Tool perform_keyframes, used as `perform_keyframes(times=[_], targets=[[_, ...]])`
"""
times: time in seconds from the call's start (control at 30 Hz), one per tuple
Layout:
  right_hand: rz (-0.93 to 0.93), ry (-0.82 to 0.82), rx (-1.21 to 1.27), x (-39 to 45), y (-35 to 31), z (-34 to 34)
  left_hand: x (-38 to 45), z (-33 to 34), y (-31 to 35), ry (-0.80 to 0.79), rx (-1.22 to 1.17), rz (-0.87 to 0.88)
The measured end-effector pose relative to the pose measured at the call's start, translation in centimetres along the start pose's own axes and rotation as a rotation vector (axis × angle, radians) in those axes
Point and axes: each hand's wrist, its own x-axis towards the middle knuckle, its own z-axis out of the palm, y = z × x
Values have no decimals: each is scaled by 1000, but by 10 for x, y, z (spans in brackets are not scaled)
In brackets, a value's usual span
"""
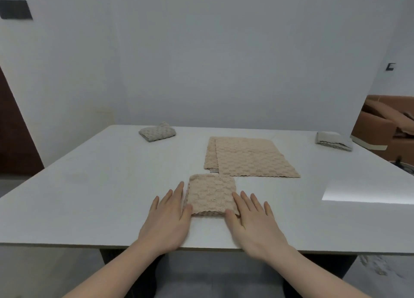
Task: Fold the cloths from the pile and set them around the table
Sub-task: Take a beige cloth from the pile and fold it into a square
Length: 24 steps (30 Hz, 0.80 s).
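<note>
Both hands, left hand (167, 217) and right hand (253, 219), lie flat with fingers spread, gripping nothing, flanking a folded tan cloth (211, 194) near the desk's (89, 197) front edge; two folded cloths (157, 132) (333, 141) occupy the far corners, while the pile (248, 157) mid-desk looks unfolded.

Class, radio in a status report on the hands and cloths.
Left hand and right hand open, flat beside folded beige cloth. Flat pile behind it. Two grey folded cloths at far corners. Nothing blocking.
</note>
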Motion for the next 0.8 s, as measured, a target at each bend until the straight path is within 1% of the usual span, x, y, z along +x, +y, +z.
perform_keyframes(times=[0.07, 0.2, 0.37, 0.5, 0.57, 0.6, 0.67, 0.77, 0.8], targets=[[-16, -5, -2, -1, -1, -1, -1, -2, 1, -9, -13, 15], [-43, -34, -22, 0, 0, -3, -1, -1, 3, -48, 96, 38], [-52, -105, -88, 8, 0, -3, 3, -2, 3, -121, 160, 48], [-60, -106, 48, 7, 2, -8, 4, -3, 0, -126, 148, 53], [-16, -92, 212, 9, 2, -14, 4, -7, 1, -125, 141, 60], [24, -81, 309, 11, 1, -16, 5, -11, 2, -127, 111, 50], [149, -60, 464, 19, -6, -26, 7, -19, 5, -131, -58, -29], [400, 17, 637, 31, -25, -43, 22, -39, 23, -155, -465, -343], [469, 8, 677, 35, -31, -52, 27, -48, 34, -165, -566, -426]])
